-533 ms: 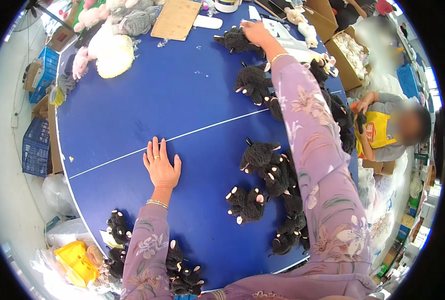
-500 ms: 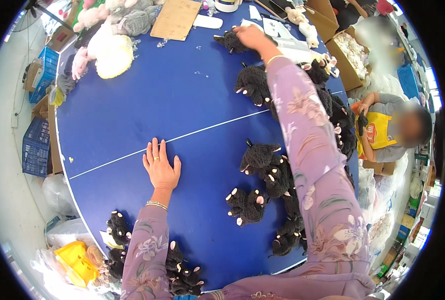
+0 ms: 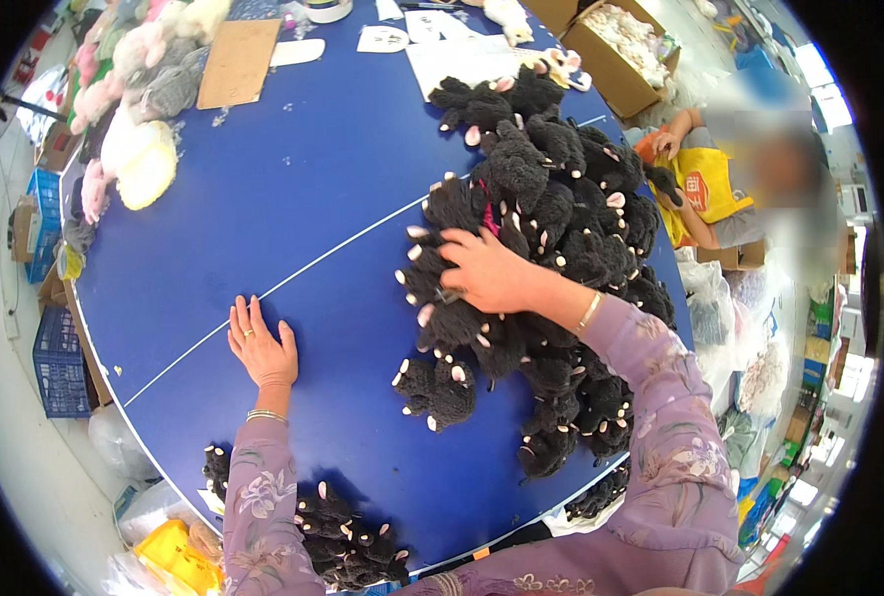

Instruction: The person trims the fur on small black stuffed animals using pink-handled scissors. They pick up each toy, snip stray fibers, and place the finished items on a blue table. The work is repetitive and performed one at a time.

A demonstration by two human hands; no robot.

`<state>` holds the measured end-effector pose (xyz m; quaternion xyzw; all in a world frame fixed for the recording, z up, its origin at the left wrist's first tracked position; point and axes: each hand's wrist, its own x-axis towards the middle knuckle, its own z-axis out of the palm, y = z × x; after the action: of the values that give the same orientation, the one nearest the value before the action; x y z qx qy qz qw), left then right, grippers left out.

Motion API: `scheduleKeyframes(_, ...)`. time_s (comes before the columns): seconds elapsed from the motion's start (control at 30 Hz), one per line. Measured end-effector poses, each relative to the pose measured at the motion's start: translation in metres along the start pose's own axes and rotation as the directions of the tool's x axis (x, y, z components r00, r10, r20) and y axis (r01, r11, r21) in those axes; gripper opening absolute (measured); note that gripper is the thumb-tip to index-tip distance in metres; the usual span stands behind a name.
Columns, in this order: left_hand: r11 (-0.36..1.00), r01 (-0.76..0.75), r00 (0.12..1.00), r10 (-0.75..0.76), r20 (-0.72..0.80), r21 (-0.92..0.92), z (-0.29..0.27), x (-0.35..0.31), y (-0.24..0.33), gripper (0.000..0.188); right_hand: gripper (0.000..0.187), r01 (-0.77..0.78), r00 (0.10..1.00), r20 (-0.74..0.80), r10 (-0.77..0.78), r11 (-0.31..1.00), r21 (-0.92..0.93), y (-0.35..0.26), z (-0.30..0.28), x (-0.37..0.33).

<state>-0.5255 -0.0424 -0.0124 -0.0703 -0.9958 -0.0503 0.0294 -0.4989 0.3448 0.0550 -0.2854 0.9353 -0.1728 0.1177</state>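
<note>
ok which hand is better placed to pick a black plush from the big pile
Probably the right hand: it is right at the black plush pile. The left hand lies palm down on the blue table, well apart from that pile.

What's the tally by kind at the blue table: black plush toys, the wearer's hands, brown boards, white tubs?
Black plush toys: at least 15; overlap hides the exact number
Left hand and right hand: 2
Brown board: 1
White tub: 1
Total: at least 19
</note>
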Motion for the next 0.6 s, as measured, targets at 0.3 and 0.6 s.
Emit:
scheduleKeyframes(0.3,1.000,0.007,1.000,-0.007,-0.004,0.021,0.005,-0.006,-0.004,0.058,0.023,-0.132,0.949,0.312,0.048,0.958,0.253,-0.004,-0.105,-0.008)
scheduleKeyframes(0.6,0.999,-0.043,0.999,0.043,0.008,0.017,0.002,0.003,-0.008,0.061,0.033,-0.700,0.696,-0.244,0.675,0.714,-0.025,0.204,-0.032,0.073)
